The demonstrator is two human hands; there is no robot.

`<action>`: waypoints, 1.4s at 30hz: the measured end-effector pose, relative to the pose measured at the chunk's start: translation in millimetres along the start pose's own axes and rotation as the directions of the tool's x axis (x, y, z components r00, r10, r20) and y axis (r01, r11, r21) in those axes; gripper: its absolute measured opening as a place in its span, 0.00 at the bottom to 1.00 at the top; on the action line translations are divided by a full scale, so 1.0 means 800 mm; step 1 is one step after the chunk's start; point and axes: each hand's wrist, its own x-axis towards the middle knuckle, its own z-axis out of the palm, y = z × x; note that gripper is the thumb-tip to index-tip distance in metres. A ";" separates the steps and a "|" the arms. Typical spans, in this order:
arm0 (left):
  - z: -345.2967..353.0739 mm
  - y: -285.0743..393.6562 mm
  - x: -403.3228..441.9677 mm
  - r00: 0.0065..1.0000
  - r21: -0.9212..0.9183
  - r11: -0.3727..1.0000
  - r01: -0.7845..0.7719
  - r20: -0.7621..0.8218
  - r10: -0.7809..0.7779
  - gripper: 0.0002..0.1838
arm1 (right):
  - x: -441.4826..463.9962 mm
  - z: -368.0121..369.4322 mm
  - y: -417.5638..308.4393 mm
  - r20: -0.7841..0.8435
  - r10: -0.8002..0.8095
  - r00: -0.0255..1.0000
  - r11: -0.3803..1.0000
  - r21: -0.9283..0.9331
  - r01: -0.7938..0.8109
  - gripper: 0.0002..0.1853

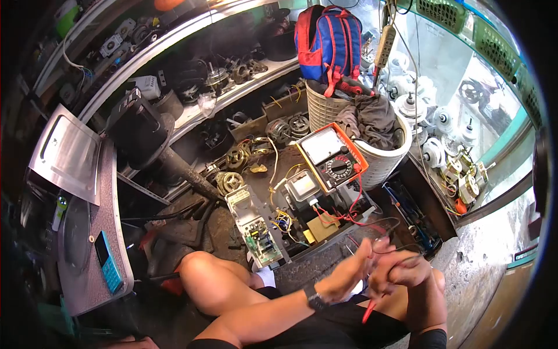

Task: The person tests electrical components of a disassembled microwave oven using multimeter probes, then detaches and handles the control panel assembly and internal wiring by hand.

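My left hand (347,274), with a dark watch on its wrist, is closed, its fingertips pressed against my right hand; what they pinch is hidden. My right hand (402,272) is curled shut beside it, and a red test probe (368,311) sticks out below its fingers. A dark test lead (399,222) loops around the fingers of both hands. Beyond them, an orange-edged analog multimeter (334,160) lies tilted on the equipment, a red lead (358,195) running from it. An opened white housing with a circuit board (264,241) lies to the left of the meter.
Yellow and blue wires (283,221) spread beside the board. A long dark tool tray (412,215) sits at the right. Behind stand a white basket with cloth (381,163) and a blue-red backpack (329,43). A teal phone (109,264) rests on the left ledge. Motor parts line the shelves.
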 end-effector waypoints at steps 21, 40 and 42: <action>-0.027 0.066 -0.283 0.967 0.959 0.180 0.217 -0.236 0.092 0.18 | 0.102 0.063 0.038 -0.039 0.130 0.991 0.892 -0.431 -0.134 0.55; -0.031 0.030 -0.265 0.920 0.956 0.197 -0.217 0.133 0.369 0.19 | 0.057 0.152 0.196 -0.192 0.252 0.948 0.806 -0.501 -0.316 0.35; -0.031 0.024 -0.257 0.818 0.933 0.038 -0.357 0.293 0.495 0.24 | 0.064 0.158 0.204 -0.226 0.045 0.973 0.842 -0.516 -0.159 0.29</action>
